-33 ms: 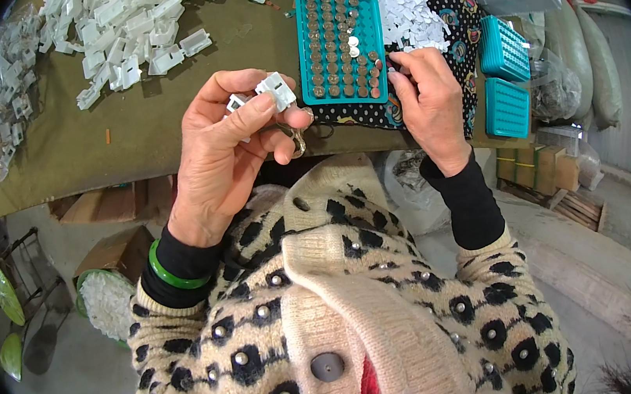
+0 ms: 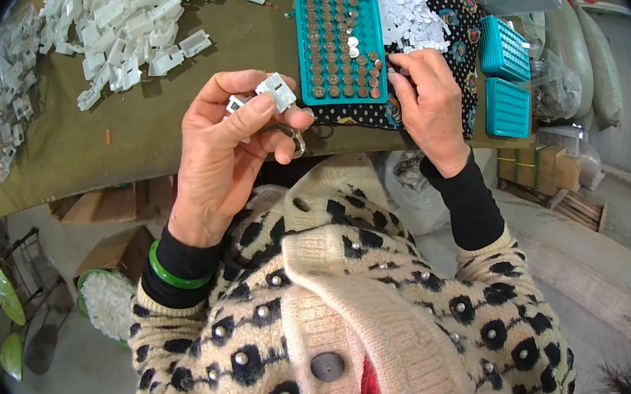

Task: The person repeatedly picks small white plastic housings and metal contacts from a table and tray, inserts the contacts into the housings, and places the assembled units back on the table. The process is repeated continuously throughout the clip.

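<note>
While left hand [image 2: 219, 142] pinches white plastic piece [image 2: 276, 91] at thumb tip, right hand [image 2: 432, 108] beside teal tray [image 2: 367, 27], grip unclear.

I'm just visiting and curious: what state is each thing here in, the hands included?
Left hand: closed on white plastic pieces.
Right hand: fingers bent beside the tray; cannot tell whether it grips anything.
Turquoise tray: partly filled with small round discs, bare toward its upper right.
White plastic housings: loosely heaped.
Small white flat pieces: piled on patterned cloth.
Green bangle: worn over the left black cuff.
</note>
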A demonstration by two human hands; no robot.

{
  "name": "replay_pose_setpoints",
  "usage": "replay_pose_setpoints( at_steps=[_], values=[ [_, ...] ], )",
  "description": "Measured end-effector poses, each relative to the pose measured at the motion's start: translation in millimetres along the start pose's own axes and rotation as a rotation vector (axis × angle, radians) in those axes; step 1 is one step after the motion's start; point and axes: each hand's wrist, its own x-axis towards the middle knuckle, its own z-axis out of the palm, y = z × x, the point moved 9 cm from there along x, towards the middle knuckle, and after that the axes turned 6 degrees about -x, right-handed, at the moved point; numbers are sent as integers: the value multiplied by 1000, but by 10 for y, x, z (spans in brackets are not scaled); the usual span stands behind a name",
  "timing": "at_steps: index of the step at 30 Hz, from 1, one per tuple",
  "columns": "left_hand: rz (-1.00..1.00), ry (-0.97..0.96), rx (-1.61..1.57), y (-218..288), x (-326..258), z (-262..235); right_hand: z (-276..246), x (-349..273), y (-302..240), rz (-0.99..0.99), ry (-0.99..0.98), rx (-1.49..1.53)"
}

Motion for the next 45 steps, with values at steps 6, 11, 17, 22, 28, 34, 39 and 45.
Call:
replay_pose_setpoints(
  at_steps=[6,11,17,22,28,34,39,45],
  values=[
    [3,30,36,-7,-16,36,-70,-2,-28,-22,45,66],
    [6,49,80,-7,-29,63,-228,30,-156,50,60,377],
    [-31,79,71,-101,-58,94,-84,97,-607,-16,87,754],
    [-42,80,12,-110,-79,113,51,147,-709,-21,76,901],
    [-62,121,-1,-145,-86,83,74,140,-735,-38,52,813],
    [-73,82,2,-124,-71,90,142,153,-734,-14,32,809],
    [-67,107,-5,-109,-69,55,143,188,-747,-36,33,752],
    [-61,122,23,-103,-62,29,130,213,-847,-108,-10,675]
  ],
)
